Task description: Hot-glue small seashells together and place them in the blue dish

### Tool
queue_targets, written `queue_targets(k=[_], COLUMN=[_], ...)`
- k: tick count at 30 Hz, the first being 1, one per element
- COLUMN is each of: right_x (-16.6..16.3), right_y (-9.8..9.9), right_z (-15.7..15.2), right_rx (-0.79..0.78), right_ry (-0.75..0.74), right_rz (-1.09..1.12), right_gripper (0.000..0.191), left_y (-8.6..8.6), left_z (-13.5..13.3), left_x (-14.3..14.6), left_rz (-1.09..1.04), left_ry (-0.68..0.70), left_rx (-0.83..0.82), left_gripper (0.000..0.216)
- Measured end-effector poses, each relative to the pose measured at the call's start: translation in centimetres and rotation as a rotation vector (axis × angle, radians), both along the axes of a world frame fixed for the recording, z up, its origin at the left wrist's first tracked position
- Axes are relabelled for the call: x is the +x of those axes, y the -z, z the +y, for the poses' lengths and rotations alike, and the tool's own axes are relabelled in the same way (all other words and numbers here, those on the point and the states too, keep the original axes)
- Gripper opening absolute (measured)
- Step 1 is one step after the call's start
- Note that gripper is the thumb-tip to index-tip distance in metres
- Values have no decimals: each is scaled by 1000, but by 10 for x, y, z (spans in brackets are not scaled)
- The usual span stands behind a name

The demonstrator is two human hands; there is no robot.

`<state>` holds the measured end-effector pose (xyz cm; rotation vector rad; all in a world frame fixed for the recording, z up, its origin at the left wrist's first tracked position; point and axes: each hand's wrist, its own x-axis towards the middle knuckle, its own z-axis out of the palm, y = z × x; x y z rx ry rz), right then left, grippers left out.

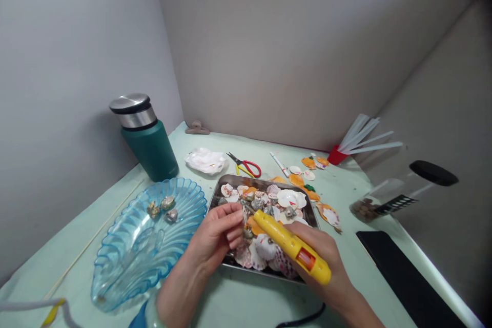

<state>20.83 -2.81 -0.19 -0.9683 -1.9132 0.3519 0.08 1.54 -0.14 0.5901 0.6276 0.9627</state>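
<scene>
My right hand (325, 251) is wrapped round a yellow hot glue gun (284, 236) with an orange-red window on its top. Its thin tip points left, close to the fingers of my left hand (219, 230). Thumb and index finger of that hand are pinched together; whatever sits between them is too small or hidden to name. Both hands are over a metal tray (312, 212) filled with seashells (265, 246). To the left lies a blue shell-shaped glass dish (126, 236), holding several small snail-like shells (168, 202).
Behind the tray are red-and-yellow pliers (249, 168), a white crumpled item (206, 161) and a marker (279, 164). A green bottle (149, 148) stands left. Right are orange shells (328, 215), a red cup of glue sticks (337, 155), a jar (395, 195) and a black slab (407, 277).
</scene>
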Motion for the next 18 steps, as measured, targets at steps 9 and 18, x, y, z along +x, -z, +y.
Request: queue_targets(k=[9, 18], right_x=[1, 1], right_y=[-1, 2], right_z=[0, -1], right_rx=[26, 12], right_ry=[-24, -28], right_rz=[-25, -26], right_gripper=[27, 28], left_y=[0, 0], left_z=[1, -1], left_x=[0, 0], left_rz=[9, -11], left_ry=[-17, 5], left_rx=[-14, -10], left_gripper=[25, 23])
